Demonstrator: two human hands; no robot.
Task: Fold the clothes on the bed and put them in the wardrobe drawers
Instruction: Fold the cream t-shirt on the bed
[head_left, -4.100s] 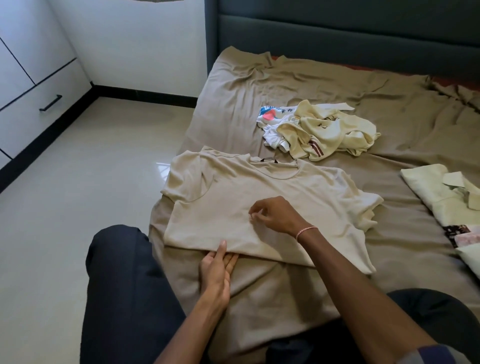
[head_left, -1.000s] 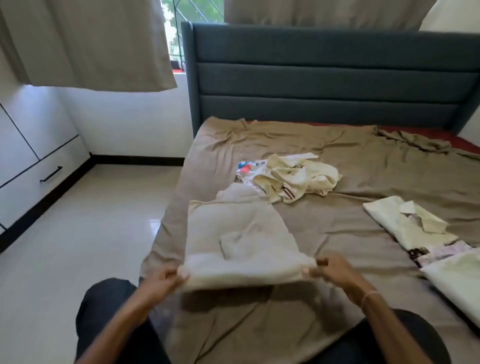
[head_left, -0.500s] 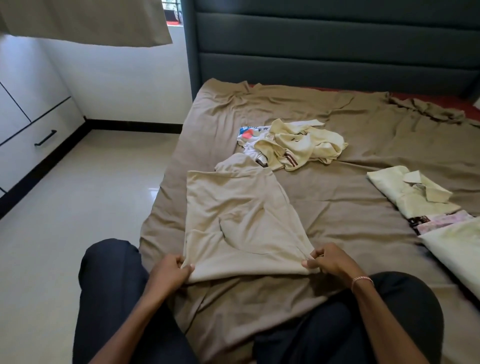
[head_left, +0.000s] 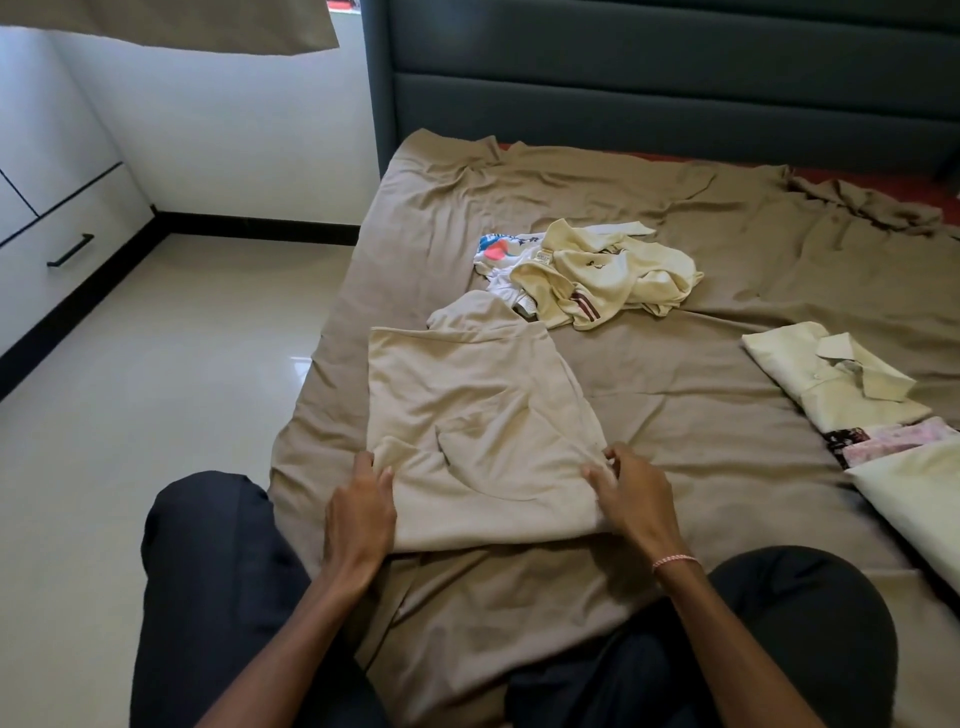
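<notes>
A beige T-shirt (head_left: 467, 415), folded lengthwise into a long strip, lies flat on the bed (head_left: 675, 364) in front of me. My left hand (head_left: 358, 514) rests with straight fingers on its near left corner. My right hand (head_left: 631, 496) lies on its near right edge, fingers loosely bent on the cloth. Behind the shirt sits an unfolded heap: a cream polo (head_left: 608, 275) on a white printed shirt (head_left: 501, 254). Wardrobe drawers (head_left: 67, 244) with a black handle stand at the left.
Folded pale shirts (head_left: 836, 379) and a floral cloth (head_left: 893, 436) lie stacked at the right of the bed. A dark padded headboard (head_left: 649, 78) closes the far end. Glossy tiled floor (head_left: 156, 389) runs between bed and wardrobe. My knees in dark trousers frame the near edge.
The T-shirt went from spread wide to a narrow strip, was lifted by its near corners and laid down. Both hands have let go of the corners and now rest on it.
</notes>
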